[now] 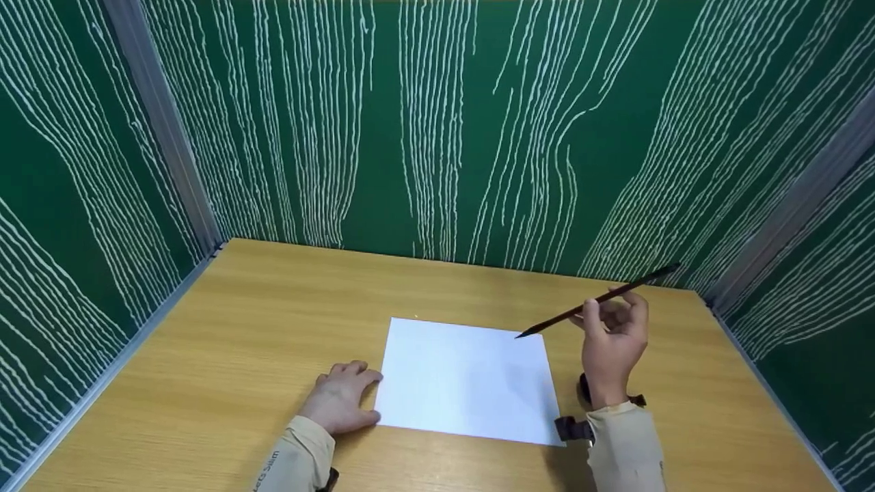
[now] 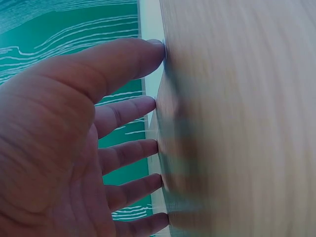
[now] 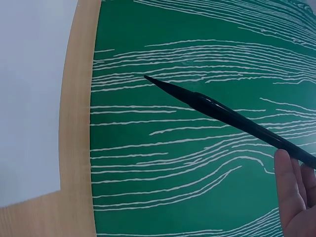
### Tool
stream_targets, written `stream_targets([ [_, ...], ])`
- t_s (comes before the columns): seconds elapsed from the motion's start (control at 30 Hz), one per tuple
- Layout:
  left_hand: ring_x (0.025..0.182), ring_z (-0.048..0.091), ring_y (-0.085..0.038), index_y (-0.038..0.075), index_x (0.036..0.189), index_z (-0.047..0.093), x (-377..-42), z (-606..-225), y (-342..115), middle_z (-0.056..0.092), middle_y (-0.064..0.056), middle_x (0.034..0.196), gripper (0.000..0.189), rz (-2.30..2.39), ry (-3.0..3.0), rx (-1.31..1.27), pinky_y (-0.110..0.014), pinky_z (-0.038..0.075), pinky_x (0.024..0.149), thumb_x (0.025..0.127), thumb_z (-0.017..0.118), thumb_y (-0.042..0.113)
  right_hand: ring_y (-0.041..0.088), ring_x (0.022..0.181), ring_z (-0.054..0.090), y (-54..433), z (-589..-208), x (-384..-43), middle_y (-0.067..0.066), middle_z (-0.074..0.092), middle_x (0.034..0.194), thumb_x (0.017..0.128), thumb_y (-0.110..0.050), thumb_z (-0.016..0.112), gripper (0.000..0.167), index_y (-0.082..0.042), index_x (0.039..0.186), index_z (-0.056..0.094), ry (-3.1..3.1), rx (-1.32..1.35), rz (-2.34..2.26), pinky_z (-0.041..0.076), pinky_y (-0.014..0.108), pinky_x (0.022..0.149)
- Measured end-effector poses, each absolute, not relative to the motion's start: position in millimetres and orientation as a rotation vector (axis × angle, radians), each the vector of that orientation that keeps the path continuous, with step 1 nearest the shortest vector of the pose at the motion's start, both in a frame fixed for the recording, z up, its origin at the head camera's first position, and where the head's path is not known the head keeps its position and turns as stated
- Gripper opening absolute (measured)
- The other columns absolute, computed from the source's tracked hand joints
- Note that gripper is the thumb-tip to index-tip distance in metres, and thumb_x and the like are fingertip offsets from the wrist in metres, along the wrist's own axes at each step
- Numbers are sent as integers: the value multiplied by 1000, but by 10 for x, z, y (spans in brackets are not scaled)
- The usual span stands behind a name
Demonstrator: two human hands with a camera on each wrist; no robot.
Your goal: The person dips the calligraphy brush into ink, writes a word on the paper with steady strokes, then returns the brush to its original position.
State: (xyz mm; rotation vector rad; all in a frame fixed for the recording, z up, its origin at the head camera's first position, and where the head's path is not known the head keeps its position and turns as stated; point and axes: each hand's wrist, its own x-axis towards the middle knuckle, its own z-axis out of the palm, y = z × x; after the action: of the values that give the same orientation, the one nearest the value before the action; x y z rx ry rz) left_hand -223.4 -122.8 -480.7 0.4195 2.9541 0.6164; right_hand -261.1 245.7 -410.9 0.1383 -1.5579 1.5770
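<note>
On my feed, green walls with wavy white lines rise behind the white sheet and off to both its sides. Beneath the sheet spreads a wooden table, and the sheet itself lies flat on the wood. A pale sleeve comes in at the sheet's near right corner.

The left hand rests at the sheet's left edge, its fingers spread and a broad gap between thumb and forefinger. Those two tips seem to meet the paper's edge; how hard they press, I cannot tell. It pinches nothing. For good steadying, I would want light, even pressure from thumb and forefinger, a little further onto the sheet, so that the paper neither buckles nor skates.

The right hand is raised to the right of the sheet. Thumb and fingers close narrowly on the shaft of a thin dark brush, well back from its point. The brush slants down toward the sheet's far right corner. I judge that such a high grip suits loose movement; finer control would call for fingers nearer the point and a steeper shaft.

Smallest of all, the dark tip appears just inside that corner from the head view, yet the right wrist view suggests it hangs above the paper, apart from it.
</note>
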Motion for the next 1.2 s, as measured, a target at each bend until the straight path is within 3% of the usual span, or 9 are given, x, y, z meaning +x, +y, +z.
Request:
stream_targets([
  [0.33, 126, 45, -40, 15, 126, 60, -2247, -4808, -1238, 51, -16, 137, 58, 600, 2980, 446, -62, 37, 98, 73, 73, 34, 19, 68, 64, 2261, -4127, -2713, 8, 60, 80, 89, 0, 63, 28, -2, 116, 55, -1552, 147, 1673, 59, 31, 65],
  [1.2, 127, 44, -41, 16, 128, 59, -2255, -4836, -1250, 51, -15, 138, 58, 583, 3002, 455, -61, 38, 99, 74, 71, 35, 17, 70, 64, 1896, -4103, -2869, 9, 60, 81, 90, -1, 62, 25, -2, 113, 54, -1611, 157, 1744, 59, 29, 66],
])
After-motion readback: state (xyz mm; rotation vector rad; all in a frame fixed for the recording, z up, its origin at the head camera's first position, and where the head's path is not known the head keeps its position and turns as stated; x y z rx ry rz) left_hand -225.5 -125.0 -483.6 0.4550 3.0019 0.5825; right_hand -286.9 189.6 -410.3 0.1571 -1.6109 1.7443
